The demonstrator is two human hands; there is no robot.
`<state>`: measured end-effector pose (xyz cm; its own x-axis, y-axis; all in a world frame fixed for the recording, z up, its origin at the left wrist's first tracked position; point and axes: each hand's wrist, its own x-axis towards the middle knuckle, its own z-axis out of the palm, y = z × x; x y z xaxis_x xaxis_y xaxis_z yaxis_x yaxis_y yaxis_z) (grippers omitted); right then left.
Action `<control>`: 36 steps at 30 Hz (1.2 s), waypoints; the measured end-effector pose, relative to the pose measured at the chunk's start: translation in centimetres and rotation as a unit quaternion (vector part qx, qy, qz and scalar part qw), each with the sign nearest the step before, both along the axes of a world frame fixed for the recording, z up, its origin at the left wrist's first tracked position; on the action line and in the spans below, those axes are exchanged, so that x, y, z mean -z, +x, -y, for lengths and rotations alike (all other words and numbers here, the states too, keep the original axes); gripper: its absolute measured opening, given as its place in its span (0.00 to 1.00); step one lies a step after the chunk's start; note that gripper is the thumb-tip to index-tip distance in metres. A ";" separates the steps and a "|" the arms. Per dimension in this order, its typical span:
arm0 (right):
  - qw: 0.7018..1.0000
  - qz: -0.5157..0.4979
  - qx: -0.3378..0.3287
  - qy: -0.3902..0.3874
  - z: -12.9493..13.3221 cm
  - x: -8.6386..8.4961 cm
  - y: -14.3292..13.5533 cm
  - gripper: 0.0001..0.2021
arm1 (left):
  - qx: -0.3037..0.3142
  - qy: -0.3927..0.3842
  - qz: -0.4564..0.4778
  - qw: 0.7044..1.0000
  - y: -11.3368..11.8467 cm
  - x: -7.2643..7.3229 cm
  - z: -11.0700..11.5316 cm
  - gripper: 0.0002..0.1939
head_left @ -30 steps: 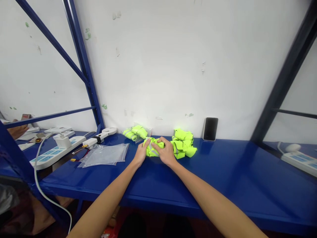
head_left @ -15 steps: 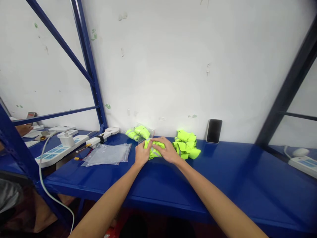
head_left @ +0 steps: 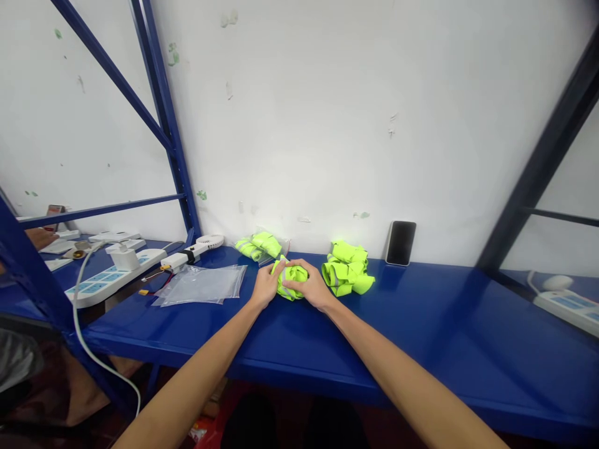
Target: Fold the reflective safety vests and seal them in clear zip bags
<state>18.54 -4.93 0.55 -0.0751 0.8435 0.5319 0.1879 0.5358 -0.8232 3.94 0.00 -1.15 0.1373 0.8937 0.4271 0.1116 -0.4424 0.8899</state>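
Between my two hands is a bundled neon-yellow reflective strap [head_left: 291,290] with grey stripes, resting on or just over the blue table. My left hand [head_left: 266,287] grips its left side, and my right hand [head_left: 312,285] closes round its right side, the thumb across the front. To the right lies a loose pile of similar neon straps [head_left: 350,269]. Behind my left hand, rolled neon straps sit in a clear bag [head_left: 262,246] by the wall. Flat clear plastic bags [head_left: 203,285] are stacked on the left.
A phone [head_left: 401,243] leans on the wall at the back right. A white handheld fan [head_left: 209,241], wires and a power strip [head_left: 116,274] with a charger are at the left. Blue frame posts [head_left: 163,112] rise there. Another person's hand [head_left: 41,237] shows at the far left.
The strap bundle in my hands looks rounder and more gathered, and my fingers have shifted around it. The camera view has moved slightly.
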 end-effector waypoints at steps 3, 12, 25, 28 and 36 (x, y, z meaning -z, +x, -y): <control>1.000 -0.018 0.015 -0.013 0.2 0.2 -0.4 0.19 | 0.009 0.004 0.035 0.999 0.1 -0.2 0.1 0.26; 0.995 -0.013 0.099 0.021 -0.1 0.5 1.1 0.11 | -0.027 0.187 -0.193 0.963 -1.5 -2.0 1.8 0.24; 0.991 -0.075 0.082 -0.076 -0.8 1.1 0.0 0.12 | -0.165 0.179 -0.535 0.809 -12.3 -1.8 0.6 0.26; 0.975 -0.183 0.041 -0.121 -0.6 0.8 -0.1 0.16 | -0.188 0.248 -0.468 0.827 -10.5 -2.2 1.0 0.23; 0.916 -0.363 -0.027 -0.167 -0.4 0.0 -0.1 0.21 | -0.165 0.351 -0.273 0.880 -3.3 -1.8 1.2 0.19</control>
